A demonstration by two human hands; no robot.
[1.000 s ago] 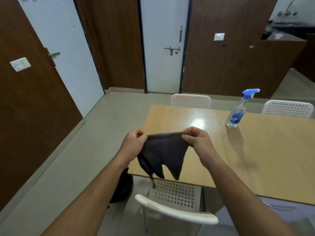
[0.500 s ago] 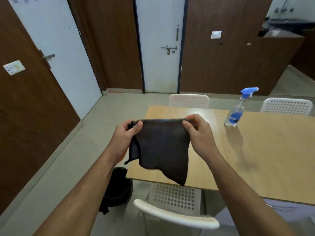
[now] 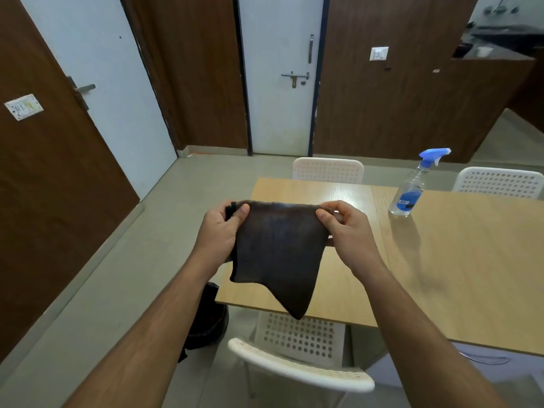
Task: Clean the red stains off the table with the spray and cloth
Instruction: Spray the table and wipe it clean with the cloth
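Cloth (image 3: 276, 254) up in the air, dark and stretched flat between 2 hands over the near left corner of the bench (image 3: 459, 269). The left hand (image 3: 219, 231) pinches the top left corner, thumb pressed on the front face and the other fingers curled behind, with a small black loop of fabric poking out above the knuckles. The right hand (image 3: 344, 231) pinches the top right corner the same way, thumb in front, fingers (image 3: 335, 208) hooked over the upper edge. The cloth hangs down from that taut top edge and tapers to a point that dangles past the bench's front edge, above a white perforated chair (image 3: 300, 351) tucked in below.

Over to the right, the spray bottle (image 3: 410, 191) stands upright on the bench, clear with a blue label and blue trigger head, well apart from both hands. 2 more white chairs (image 3: 328, 169) sit on the far side. A black bag (image 3: 207, 316) lies on the floor by the bench's left corner. No red stains can be made out on the wood from here.
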